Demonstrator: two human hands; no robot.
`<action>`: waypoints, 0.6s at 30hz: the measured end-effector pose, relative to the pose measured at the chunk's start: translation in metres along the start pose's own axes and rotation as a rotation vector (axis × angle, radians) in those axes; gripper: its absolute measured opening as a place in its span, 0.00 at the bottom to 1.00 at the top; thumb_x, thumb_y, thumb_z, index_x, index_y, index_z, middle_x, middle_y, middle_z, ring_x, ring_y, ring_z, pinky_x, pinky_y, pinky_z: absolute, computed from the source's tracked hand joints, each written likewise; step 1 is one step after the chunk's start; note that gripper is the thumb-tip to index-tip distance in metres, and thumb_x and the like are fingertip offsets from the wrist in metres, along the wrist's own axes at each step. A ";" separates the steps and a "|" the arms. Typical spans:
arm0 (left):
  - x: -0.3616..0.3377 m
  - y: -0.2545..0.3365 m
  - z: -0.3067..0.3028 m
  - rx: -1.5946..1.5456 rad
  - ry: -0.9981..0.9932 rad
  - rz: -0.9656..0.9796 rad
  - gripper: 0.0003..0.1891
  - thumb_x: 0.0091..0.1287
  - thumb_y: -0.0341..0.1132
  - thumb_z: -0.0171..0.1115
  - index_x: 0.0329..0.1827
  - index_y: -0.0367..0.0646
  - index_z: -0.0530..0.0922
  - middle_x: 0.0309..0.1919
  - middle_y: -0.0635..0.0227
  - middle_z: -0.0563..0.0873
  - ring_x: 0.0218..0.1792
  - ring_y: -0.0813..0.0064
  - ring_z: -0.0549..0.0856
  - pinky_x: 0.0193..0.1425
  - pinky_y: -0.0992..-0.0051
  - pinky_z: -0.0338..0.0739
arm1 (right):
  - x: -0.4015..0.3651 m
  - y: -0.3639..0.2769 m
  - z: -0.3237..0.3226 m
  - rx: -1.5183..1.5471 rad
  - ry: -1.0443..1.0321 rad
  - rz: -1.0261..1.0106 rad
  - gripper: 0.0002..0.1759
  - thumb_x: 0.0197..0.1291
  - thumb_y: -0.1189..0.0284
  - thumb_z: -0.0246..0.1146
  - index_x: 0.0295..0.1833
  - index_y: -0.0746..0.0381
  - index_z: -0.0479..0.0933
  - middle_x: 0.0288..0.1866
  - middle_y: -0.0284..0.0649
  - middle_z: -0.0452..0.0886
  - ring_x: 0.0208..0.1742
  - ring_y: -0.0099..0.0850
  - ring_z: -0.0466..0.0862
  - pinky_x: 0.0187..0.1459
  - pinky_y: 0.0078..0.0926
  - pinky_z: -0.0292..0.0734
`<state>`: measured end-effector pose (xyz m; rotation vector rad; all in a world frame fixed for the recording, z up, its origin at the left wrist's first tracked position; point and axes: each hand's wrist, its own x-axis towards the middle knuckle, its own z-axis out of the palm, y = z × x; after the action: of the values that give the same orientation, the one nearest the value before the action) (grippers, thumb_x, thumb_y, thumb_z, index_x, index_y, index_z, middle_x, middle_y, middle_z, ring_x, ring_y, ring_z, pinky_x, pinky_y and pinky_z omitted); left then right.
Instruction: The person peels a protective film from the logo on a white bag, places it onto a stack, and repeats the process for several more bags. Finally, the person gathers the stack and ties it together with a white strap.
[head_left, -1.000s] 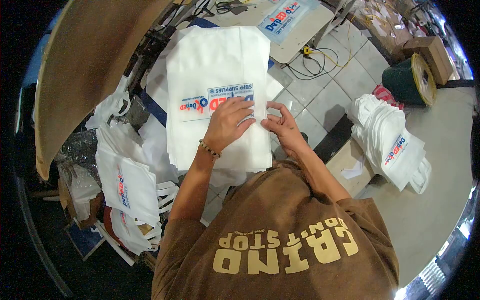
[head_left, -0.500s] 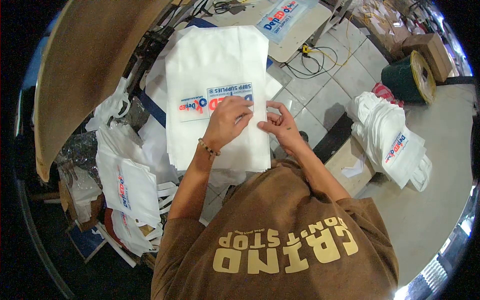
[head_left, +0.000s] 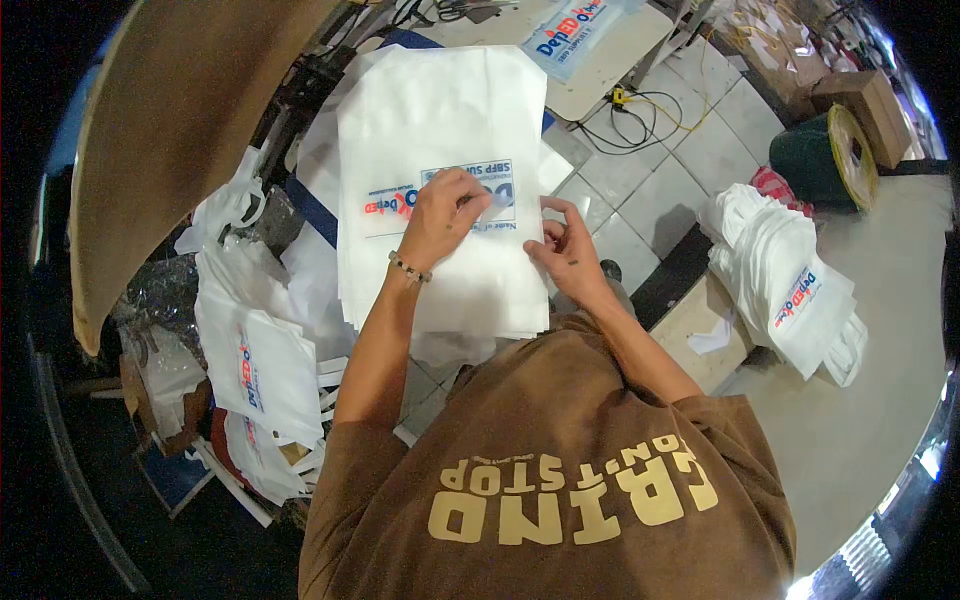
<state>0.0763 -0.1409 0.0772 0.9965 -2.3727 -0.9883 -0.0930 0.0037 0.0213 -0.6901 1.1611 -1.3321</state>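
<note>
A stack of flat white cloth-like bags [head_left: 440,110] lies in front of me, its top bag bearing a blue and red DepED print that appears upside down. Over this print is my left hand [head_left: 447,215], wearing a beaded bracelet. Its fingers are curled and pinched together; whatever they hold, if anything, is hidden. At the stack's right edge is my right hand [head_left: 568,255], thumb tip on the top bag's edge and the other fingers bent beside it, partly out of sight.
Printed white bags [head_left: 262,375] hang in a pile at left, below a curved brown board [head_left: 170,130]. More handled bags [head_left: 775,270] lie on the grey table [head_left: 885,330] at right. Behind them stands a green spool [head_left: 815,160]. Cables [head_left: 640,125] cross the tiled floor.
My left hand has shifted slightly left across the print, uncovering more blue lettering. My right hand stays at the bag's edge. The whole view has moved a little.
</note>
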 end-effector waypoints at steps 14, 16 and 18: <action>0.018 -0.022 -0.013 0.113 0.196 0.011 0.04 0.62 0.28 0.65 0.31 0.36 0.83 0.33 0.62 0.84 0.39 0.60 0.81 0.46 0.66 0.77 | 0.003 0.009 -0.002 -0.065 0.001 -0.034 0.36 0.59 0.84 0.63 0.72 0.60 0.59 0.47 0.42 0.85 0.37 0.19 0.77 0.39 0.18 0.73; 0.021 -0.027 -0.018 0.127 0.221 0.022 0.04 0.62 0.29 0.65 0.32 0.36 0.83 0.33 0.62 0.84 0.39 0.61 0.81 0.46 0.66 0.77 | 0.002 0.005 -0.001 -0.047 0.007 -0.032 0.36 0.59 0.84 0.63 0.72 0.61 0.59 0.47 0.41 0.85 0.36 0.18 0.76 0.39 0.17 0.72; 0.024 -0.030 -0.022 0.121 0.235 0.010 0.04 0.62 0.29 0.66 0.32 0.36 0.83 0.33 0.61 0.84 0.39 0.61 0.81 0.46 0.66 0.77 | 0.001 0.001 0.000 -0.056 0.009 -0.014 0.35 0.59 0.84 0.63 0.72 0.61 0.59 0.46 0.41 0.85 0.36 0.18 0.75 0.40 0.17 0.72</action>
<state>0.0865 -0.1837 0.0721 1.0798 -2.2598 -0.6880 -0.0930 0.0031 0.0201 -0.7344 1.2063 -1.3196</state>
